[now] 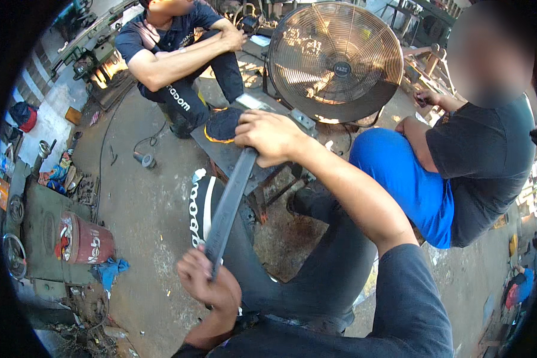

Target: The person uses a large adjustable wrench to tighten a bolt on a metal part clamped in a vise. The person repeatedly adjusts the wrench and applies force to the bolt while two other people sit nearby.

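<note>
1. The left hand (210,281), nearest the body, has its fingers curled closed around the bar's near end; how tightly cannot be told.
2. The dark bar (228,209) lies between the two hands, above the person's legs. From the left hand its long axis runs away between 12 and 1 o'clock, its flat face turned up.
3. The right hand (271,137) closes over the far end, knuckles up, its forearm coming in from 4 o'clock. It is the farther hand; its fingertips are partly hidden.
4. The table (221,150) stands past the bar's middle at 12 o'clock, under the far end; whether they touch cannot be told. A round black pad (224,123) sits on it, at 10 o'clock from the right hand.
5. One co-worker (471,143) sits between 2 and 3 o'clock, another (173,53) at 11.
6. The fan (334,65) stands at 1 o'clock.
</note>
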The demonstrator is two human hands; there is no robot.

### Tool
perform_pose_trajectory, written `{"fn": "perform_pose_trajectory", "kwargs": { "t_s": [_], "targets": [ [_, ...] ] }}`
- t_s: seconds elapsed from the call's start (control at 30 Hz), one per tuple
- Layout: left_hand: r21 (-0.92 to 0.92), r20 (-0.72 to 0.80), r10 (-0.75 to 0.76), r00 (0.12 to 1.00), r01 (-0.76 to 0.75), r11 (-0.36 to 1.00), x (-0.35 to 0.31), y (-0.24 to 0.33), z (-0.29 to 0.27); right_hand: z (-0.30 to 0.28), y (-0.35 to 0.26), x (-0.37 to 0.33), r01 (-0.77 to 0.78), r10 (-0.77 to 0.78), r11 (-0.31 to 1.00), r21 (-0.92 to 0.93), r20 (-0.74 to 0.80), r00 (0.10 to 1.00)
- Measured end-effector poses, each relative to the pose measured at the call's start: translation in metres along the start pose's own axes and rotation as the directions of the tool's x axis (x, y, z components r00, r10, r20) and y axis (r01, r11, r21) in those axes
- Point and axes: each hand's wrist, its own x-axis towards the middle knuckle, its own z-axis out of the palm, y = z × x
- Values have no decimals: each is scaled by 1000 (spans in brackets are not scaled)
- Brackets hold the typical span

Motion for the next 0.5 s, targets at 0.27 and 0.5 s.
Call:
{"fn": "perform_pose_trajectory", "kwargs": {
  "t_s": [0.27,0.5],
  "targets": [
    [-251,-83,-365,927,335,908,282,-95,-13,15,1,43,-401,403,914,67,-29,915],
    [-29,125,-587,800,595,803,421,-221,78,18,25,65,-550,552,834,-47,40,833]
  ]
}}
